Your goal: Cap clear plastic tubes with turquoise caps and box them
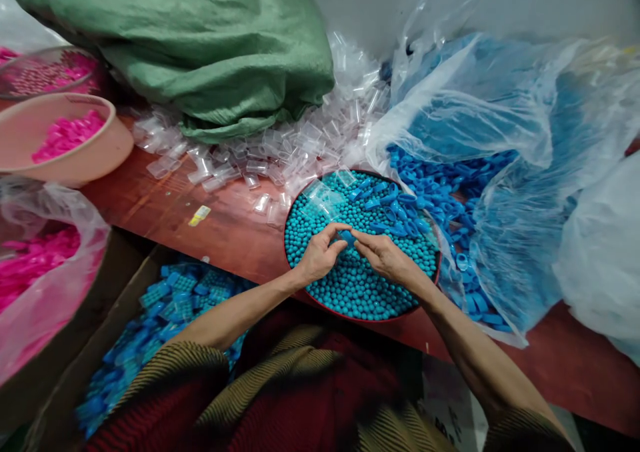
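Note:
My left hand (321,252) and my right hand (383,255) meet over a round tub with a red rim (286,239). Turquoise balls (360,295) fill the tub. A small blue plastic piece (347,237) shows between my fingertips, and both hands are closed on it; its far side is hidden. Just beyond my hands, a clear plastic container (323,199) rests on the balls. Several loose blue plastic pieces (395,212) lie on the balls at the tub's right side.
Clear containers (270,149) are heaped behind the tub, beside a green sack (225,52). A clear bag (530,239) at right spills blue pieces (450,205). Filled blue-capped containers (175,292) lie in a carton below left. A pink basin (110,145) holds pink pieces (70,135).

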Action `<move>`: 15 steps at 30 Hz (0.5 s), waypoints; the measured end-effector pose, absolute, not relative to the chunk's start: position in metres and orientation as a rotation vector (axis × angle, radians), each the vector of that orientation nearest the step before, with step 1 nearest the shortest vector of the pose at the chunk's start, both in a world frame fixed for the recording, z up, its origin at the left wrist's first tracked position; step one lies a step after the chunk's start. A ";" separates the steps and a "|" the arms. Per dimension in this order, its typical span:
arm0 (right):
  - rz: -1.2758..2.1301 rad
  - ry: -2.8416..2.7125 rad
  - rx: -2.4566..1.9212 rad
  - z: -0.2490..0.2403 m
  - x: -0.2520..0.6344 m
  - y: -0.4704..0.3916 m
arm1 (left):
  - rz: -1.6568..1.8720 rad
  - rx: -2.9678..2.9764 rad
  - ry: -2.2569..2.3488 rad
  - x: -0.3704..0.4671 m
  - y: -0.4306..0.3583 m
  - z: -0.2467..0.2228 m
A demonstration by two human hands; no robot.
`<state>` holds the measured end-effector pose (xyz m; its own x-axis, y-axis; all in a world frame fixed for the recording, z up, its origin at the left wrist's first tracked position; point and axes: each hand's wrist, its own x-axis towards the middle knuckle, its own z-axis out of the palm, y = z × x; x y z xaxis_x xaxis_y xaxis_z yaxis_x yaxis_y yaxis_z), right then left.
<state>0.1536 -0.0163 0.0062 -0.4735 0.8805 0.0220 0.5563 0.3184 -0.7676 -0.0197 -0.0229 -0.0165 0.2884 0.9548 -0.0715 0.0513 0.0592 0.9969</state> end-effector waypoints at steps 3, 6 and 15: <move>1.077 -2.112 -1.224 0.014 0.160 -0.010 | 0.916 1.287 1.028 -0.018 -0.021 -0.012; 1.346 -1.855 -1.225 0.016 0.166 -0.008 | 0.816 1.173 0.919 -0.022 -0.018 -0.010; 1.196 -1.395 -1.382 0.020 0.158 -0.003 | 0.832 1.113 0.920 -0.024 -0.019 -0.007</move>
